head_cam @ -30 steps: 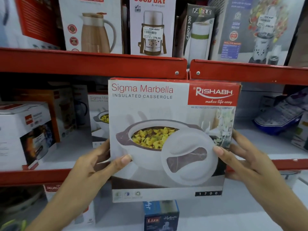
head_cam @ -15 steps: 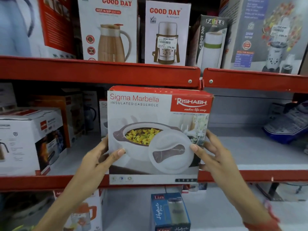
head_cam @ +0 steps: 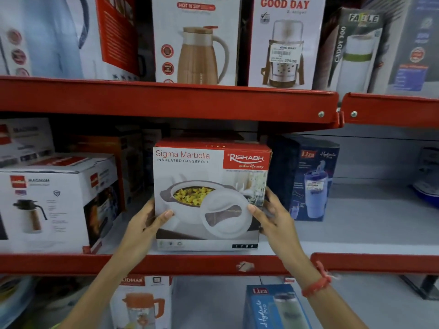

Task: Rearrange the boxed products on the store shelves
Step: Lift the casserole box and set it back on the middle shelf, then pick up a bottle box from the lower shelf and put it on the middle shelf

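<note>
A white and red casserole box (head_cam: 211,184), printed "Sigma Marbella Insulated Casserole", stands upright on the middle shelf (head_cam: 356,236), close behind the shelf's red front lip. My left hand (head_cam: 147,222) grips its left side, thumb lying on the printed front. My right hand (head_cam: 273,216) grips its right side the same way. Behind the box more red and orange cartons show, mostly hidden.
A white Magnum flask box (head_cam: 54,203) stands just left of the casserole box, a dark blue Liza bottle box (head_cam: 308,179) just right. The upper shelf's red lip (head_cam: 166,100) hangs close above. Jug and flask boxes fill the top shelf; more boxes sit on the shelf below.
Both hands have carried the casserole box forward from in front of the shelf lip into the middle shelf, between the Magnum box and the Liza box.
</note>
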`<state>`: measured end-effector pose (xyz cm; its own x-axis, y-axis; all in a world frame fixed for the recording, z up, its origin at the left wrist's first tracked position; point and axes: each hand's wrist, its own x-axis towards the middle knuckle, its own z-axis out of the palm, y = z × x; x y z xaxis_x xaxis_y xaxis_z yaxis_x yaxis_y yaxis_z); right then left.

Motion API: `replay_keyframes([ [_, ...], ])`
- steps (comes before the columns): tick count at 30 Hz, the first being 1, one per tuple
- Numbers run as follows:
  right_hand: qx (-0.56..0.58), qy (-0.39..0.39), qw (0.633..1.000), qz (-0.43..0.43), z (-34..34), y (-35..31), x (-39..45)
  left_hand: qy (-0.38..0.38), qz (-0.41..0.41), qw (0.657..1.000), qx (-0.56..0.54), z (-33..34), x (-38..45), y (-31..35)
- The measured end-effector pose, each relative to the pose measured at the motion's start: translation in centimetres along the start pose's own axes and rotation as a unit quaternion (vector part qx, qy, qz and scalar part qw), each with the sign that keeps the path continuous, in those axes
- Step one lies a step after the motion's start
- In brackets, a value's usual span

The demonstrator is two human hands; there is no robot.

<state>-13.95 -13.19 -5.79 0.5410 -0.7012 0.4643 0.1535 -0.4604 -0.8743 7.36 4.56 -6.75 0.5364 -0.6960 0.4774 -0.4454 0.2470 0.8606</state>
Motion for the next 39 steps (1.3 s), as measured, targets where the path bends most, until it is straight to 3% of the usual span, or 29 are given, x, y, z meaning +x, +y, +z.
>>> replay_keyframes([
  [21, -0.058, 0.021, 0.998, -0.016, 1.0, 2.4, 0.1, -0.005, -0.036, 0.999, 0.027, 0.2, -0.3, -2.8],
  [22, -0.061, 0.025, 0.998, -0.012, 1.0, 2.4, -0.2, 0.009, -0.036, 0.999, 0.035, 0.6, -0.6, -2.6],
  [24, -0.084, 0.053, 0.995, -0.009, 0.8, 2.2, -1.3, 0.114, -0.017, 0.99, 0.077, 1.9, -1.6, -2.0],
  [26, -0.105, 0.097, 0.989, -0.031, 0.5, 2.0, -2.7, 0.251, 0.064, 0.959, 0.112, 3.7, -2.7, -1.2],
  [28, -0.132, 0.132, 0.979, -0.084, -0.1, 2.1, -4.1, 0.294, 0.148, 0.936, 0.121, 5.8, -3.9, -1.1],
  [31, -0.185, 0.138, 0.961, -0.153, -1.3, 3.6, -6.3, 0.232, 0.179, 0.949, 0.119, 9.6, -5.8, -1.8],
  [34, -0.223, 0.118, 0.955, -0.156, -2.6, 6.5, -9.5, 0.144, 0.119, 0.981, 0.055, 13.3, -8.3, -2.8],
  [39, -0.229, 0.056, 0.972, -0.018, -6.3, 13.2, -16.0, -0.016, -0.073, 0.997, 0.02, 18.0, -14.1, -8.0],
])
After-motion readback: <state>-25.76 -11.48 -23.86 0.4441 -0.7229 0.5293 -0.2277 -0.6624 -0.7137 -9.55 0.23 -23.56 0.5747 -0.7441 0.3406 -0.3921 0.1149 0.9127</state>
